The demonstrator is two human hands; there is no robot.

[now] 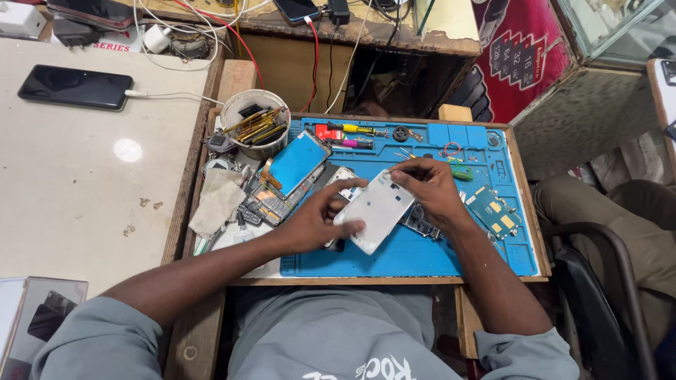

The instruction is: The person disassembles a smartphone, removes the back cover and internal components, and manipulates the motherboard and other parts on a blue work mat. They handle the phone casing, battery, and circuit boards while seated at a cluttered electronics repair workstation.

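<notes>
- Head view looks straight down on a white phone shell, held between both hands just above the blue work mat.
- Left hand grips the near-left edge, thumb laid flat across the smooth plastic face, fingers curled under.
- Right hand pinches the far corner, fingertips bunched tight at the top edge; whether a small tool sits in that pinch, I cannot tell.
- Long axis of the shell runs diagonally, near-left to far-right, so each hand owns one end and neither is clearly nearer.
- Shell looks rigid, matte white, rounded at the corners.
- Left of it, a glossy phone screen leans over a dark keypad board.
- Right of it, a green circuit board lies flat on the rubbery mat.
- Beyond, a round white tub bristles with metal tools.
</notes>
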